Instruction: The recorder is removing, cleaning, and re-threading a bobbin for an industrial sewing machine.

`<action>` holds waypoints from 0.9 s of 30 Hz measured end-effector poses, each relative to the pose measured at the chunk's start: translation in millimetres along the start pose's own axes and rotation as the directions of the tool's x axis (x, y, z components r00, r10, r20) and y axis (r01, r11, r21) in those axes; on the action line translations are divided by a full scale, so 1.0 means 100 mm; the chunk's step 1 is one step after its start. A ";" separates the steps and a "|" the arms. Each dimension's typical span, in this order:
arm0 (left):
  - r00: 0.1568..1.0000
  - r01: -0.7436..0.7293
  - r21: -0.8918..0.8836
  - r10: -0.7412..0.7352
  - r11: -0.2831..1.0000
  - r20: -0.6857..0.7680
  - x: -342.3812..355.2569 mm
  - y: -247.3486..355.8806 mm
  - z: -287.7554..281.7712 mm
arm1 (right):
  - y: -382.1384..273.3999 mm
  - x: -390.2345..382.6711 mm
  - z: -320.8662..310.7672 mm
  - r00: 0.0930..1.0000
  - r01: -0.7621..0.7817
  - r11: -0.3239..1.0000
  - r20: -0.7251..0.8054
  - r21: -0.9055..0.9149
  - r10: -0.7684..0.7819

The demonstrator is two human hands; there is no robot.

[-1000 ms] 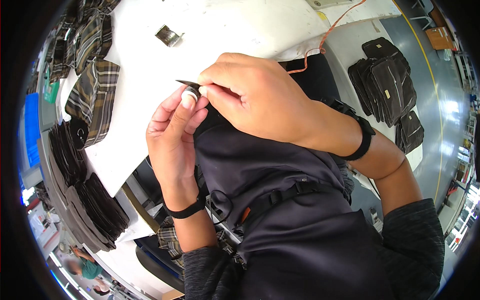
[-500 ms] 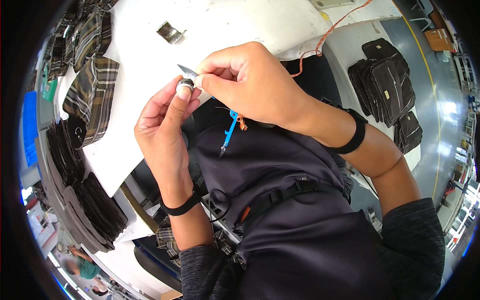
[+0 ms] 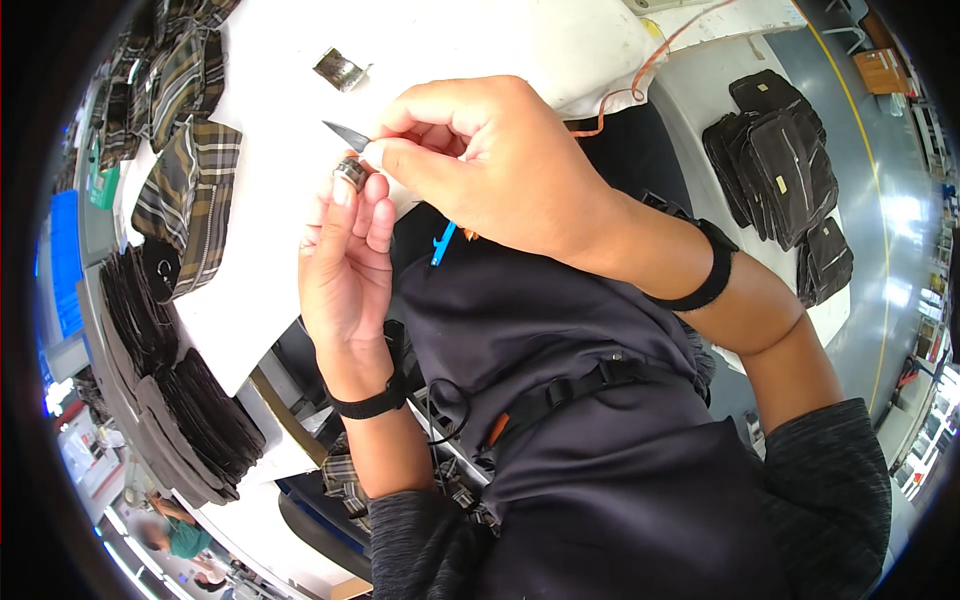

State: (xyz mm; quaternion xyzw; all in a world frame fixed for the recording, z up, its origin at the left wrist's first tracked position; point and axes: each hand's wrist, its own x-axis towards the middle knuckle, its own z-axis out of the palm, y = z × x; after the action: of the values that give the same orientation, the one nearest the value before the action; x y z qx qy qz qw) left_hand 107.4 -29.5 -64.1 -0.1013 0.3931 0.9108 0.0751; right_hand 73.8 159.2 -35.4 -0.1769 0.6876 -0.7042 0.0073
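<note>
Between the thumb and fingers of my left hand (image 3: 350, 260) is a small round metal piece (image 3: 350, 173) that looks like a bobbin. My right hand (image 3: 490, 165) pinches a small pointed dark blade (image 3: 346, 134) just above it, with the tip facing up and left. Whether blade and metal piece touch, I cannot tell. The blade's other end is hidden in my right hand. Below that hand, against the dark apron (image 3: 520, 320), hangs a slim blue tool (image 3: 443, 244) with a bit of orange beside it.
A curved metal plate (image 3: 340, 69) lies on the white table (image 3: 280, 60). Plaid fabric pieces (image 3: 190, 200) and stacked dark pieces (image 3: 200, 420) are at left. More dark pieces (image 3: 780, 170) form a pile at right. An orange cord (image 3: 640, 80) crosses the table's far right.
My left hand has turned more upright, and the metal piece has shifted up and left. The blade has also moved left. Less of the blue tool shows now.
</note>
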 end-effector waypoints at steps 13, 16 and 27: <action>0.998 0.051 -0.073 -0.048 0.996 0.032 0.03 -0.02 -0.07 | -0.04 -0.03 0.05 0.968 0.219 0.900 -0.029 -0.377 -0.248; 0.997 0.047 -0.071 -0.043 0.996 0.059 0.02 -0.02 -0.06 | -0.01 -0.04 0.05 0.957 0.250 0.876 -0.035 -0.412 -0.290; 0.997 0.018 -0.056 -0.014 0.998 0.072 0.02 -0.04 -0.02 | -0.01 -0.06 0.02 0.947 0.273 0.851 -0.028 -0.448 -0.319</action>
State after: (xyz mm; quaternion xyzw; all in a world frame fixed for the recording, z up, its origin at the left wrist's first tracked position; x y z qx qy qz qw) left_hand 107.2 -27.8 -68.9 -0.0740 0.3636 0.9239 0.0935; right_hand 80.6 158.5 -36.3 -0.2417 0.7922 -0.5318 -0.1765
